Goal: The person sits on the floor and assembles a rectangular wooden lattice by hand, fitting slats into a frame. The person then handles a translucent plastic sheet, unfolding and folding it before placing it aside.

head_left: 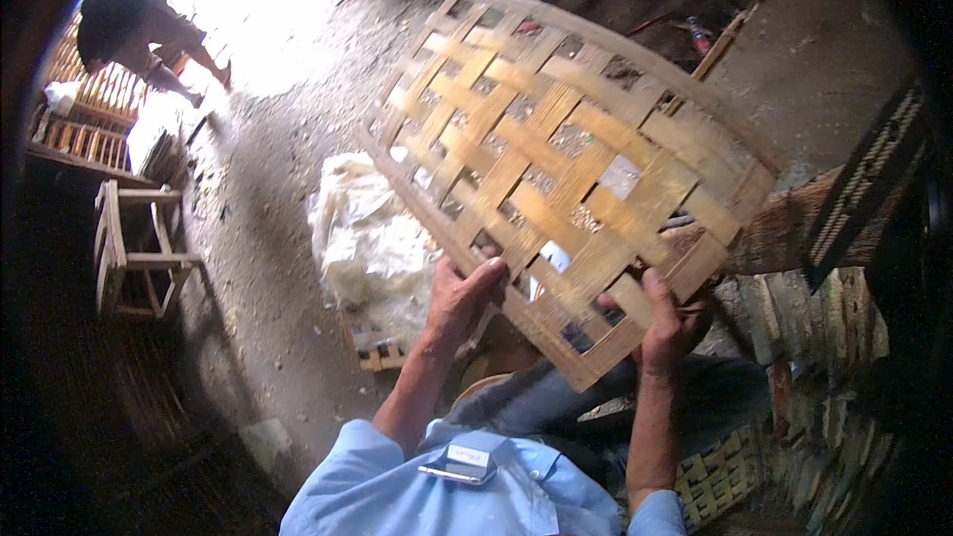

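A flat panel of woven yellow-tan strips in a wooden frame (518, 139) is held up in front of me, tilted, with square gaps between the strips. My left hand (462, 300) is closed on its near left frame edge, thumb on top. At the near right corner, my right hand (670, 328) grips the panel with the thumb over the upper face; its other fingers are mostly hidden underneath. Another woven piece (717, 481) lies low beside my right forearm, partly in shadow.
Crumpled clear plastic sheeting (372, 238) lies on the floor beyond my left hand. A small wooden stool (149, 253) stands at left. Upper left, a person (139, 25) bends over near slatted wooden pieces (99, 134). Stacked strips (809, 328) lie at right, near a dark ridged board (864, 184).
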A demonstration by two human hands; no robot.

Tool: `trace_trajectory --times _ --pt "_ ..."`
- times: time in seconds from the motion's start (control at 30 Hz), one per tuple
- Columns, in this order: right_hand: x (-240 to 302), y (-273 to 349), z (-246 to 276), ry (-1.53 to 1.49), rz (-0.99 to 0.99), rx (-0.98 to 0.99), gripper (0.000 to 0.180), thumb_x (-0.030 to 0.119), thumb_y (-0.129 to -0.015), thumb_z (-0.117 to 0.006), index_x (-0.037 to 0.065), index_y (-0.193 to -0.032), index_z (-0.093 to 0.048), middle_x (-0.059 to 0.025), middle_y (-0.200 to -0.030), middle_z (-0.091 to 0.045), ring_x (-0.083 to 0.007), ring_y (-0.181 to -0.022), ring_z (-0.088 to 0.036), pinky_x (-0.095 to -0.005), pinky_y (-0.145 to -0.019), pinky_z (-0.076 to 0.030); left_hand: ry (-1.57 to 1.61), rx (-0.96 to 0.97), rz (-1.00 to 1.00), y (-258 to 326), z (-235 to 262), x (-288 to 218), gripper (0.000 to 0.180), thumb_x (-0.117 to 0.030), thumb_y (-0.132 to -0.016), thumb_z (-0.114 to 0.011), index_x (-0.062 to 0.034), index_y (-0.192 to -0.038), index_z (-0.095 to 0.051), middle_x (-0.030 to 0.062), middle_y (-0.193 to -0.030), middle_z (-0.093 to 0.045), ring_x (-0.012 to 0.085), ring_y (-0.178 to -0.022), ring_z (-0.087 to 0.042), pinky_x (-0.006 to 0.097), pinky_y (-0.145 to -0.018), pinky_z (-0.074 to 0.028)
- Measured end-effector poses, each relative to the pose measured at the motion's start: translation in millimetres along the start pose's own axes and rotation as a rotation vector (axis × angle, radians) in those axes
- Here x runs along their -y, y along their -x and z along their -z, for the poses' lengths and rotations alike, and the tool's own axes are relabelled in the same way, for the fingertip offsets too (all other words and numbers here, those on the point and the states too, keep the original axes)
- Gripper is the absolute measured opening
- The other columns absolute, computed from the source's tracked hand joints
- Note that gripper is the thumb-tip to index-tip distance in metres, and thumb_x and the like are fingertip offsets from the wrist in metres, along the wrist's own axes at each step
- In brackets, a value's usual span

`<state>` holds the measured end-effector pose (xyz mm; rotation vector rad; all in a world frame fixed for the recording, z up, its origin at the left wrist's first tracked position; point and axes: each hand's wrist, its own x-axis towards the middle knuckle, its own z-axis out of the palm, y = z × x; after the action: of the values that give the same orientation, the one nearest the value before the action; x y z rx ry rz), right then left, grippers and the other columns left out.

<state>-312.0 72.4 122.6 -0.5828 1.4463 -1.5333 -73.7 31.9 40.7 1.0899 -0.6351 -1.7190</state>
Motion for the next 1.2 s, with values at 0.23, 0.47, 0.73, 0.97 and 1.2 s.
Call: trace_trajectory --times 0.23,0.47,0.73,0.97,1.2 --pt "-5 -6 7 0.033 0.092 -0.002 0.031 0.010 -0.087 -0.066 -0.009 -0.111 -0.063 -0.0176 -0.097 -0.070 -0.0272 -0.071 -0.072 -0.0403 -0.062 -0.064 0.091 -0.017 -0.023 5 -16 9 0.028 -0.025 -0.093 -0.071 -0.0033 -0.106 -0.058 0.0017 -0.082 -0.060 0.0110 -0.071 -0.057 0.026 -0.058 -0.045" --pt "-10 0 -2 -0.037 0.091 -0.077 0.032 0.008 -0.086 -0.068 -0.011 -0.111 -0.061 -0.0203 -0.097 -0.069 -0.0294 -0.069 -0.072 -0.0421 -0.060 -0.065 -0.196 -0.145 0.022 0 20 -9 0.029 -0.030 -0.100 -0.062 -0.0027 -0.108 -0.058 0.0010 -0.082 -0.061 0.0101 -0.068 -0.060 0.026 -0.066 -0.058" --pt "-16 -4 7 0.009 0.062 -0.006 0.036 0.010 -0.087 -0.067 -0.012 -0.115 -0.058 -0.0220 -0.098 -0.068 -0.0305 -0.069 -0.071 -0.0444 -0.059 -0.066 0.194 -0.110 -0.209 -41 74 -36 0.019 -0.013 -0.097 -0.067 -0.0031 -0.110 -0.059 0.0015 -0.094 -0.064 0.0081 -0.079 -0.062 0.029 -0.069 -0.061" --pt "-16 -5 8 0.057 0.044 0.018 0.049 0.012 -0.088 -0.068 -0.008 -0.129 -0.051 -0.0236 -0.114 -0.063 -0.0316 -0.082 -0.071 -0.0435 -0.061 -0.065 0.412 -0.239 -0.268 -73 121 -37 0.017 -0.015 -0.100 -0.063 -0.0042 -0.113 -0.057 0.0034 -0.095 -0.066 0.0096 -0.074 -0.064 0.022 -0.059 -0.057" --pt "-12 -23 0 -0.166 -0.083 0.096 0.065 0.041 -0.089 -0.074 0.001 -0.135 -0.051 -0.0100 -0.129 -0.057 -0.0257 -0.120 -0.056 -0.0425 -0.103 -0.046 0.508 -0.031 -0.350 -67 149 -39 0.023 -0.020 -0.103 -0.057 -0.0020 -0.117 -0.056 0.0077 -0.100 -0.068 0.0179 -0.086 -0.070 0.028 -0.070 -0.061"
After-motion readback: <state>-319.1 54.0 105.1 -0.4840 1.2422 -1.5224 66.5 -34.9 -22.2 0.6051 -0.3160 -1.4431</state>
